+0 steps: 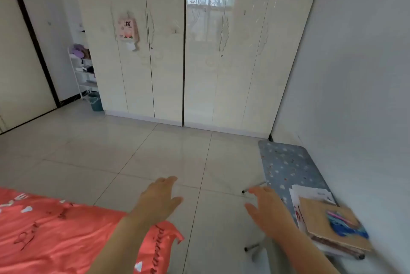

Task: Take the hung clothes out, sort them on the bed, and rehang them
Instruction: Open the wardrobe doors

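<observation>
Head view: looks down across a floor (155,151) of large, pale, glossy tiles toward a tall cream wardrobe (199,63) filling the far side, every door closed and mirroring a barred window, so the hung clothes inside stay hidden. Meets a plain pale wall (355,74) on the right and a dark-framed door (20,63) on the left. Takes in, lower left, a corner of the bed (55,236) under a coral-red cover with white hearts and looping script too smeared to read.

Finds at the wardrobe's left end a white rack (83,69) with a purple soft thing on its top tier and lower tiers of items too small to tell. Just beside its foot, a teal bin (96,102), contents out of sight. Finds along the right wall a low table (286,163) with a blue spotted top, white papers (310,194) at its near end and a wooden board (321,218) bearing a blue and pink picture on top of them.

Reads little: a pink card (128,29) hanging by a left door handle carries one bold dark character, not legible, and red marks on the papers, unreadable.

Reaches both arms out over the tiles: left hand (159,200) palm down, fingers straight and close together, thumb apart, holding nothing; right hand (268,209) likewise flat, fingers straight and slightly parted, thumb out to the left, empty, near the table's edge.
</observation>
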`<state>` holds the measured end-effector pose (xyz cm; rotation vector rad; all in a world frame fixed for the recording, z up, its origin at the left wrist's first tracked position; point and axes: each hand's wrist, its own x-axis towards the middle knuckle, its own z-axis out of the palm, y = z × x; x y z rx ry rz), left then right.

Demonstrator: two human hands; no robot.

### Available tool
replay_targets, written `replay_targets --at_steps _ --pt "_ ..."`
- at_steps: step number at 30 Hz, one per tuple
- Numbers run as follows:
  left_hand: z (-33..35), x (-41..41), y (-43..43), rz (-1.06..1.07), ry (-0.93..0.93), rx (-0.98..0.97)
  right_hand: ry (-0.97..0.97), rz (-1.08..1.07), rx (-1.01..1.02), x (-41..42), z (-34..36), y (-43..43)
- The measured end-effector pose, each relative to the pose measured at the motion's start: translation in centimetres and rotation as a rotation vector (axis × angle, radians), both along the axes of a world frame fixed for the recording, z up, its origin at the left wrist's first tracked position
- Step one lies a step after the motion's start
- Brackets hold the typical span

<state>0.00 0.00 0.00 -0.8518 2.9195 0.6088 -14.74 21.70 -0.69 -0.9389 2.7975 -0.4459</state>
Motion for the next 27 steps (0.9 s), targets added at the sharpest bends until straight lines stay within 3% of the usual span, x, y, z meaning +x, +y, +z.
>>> replay_targets --at_steps 12,19,27 --pt "3.7 -14.2 -14.3 -0.015 0.041 0.010 0.030 -0.012 -0.040 -12.7 3.8 -15.4" --pt "3.2 -22.2 -20.8 0.000 0.040 0.034 -0.009 -0.009 -0.058 -20.9 2.6 -22.7" --pt "3.5 -34.8 -29.1 0.048 0.051 -0.004 -0.004 0.078 -0.090 -34.7 2.5 -32.4"
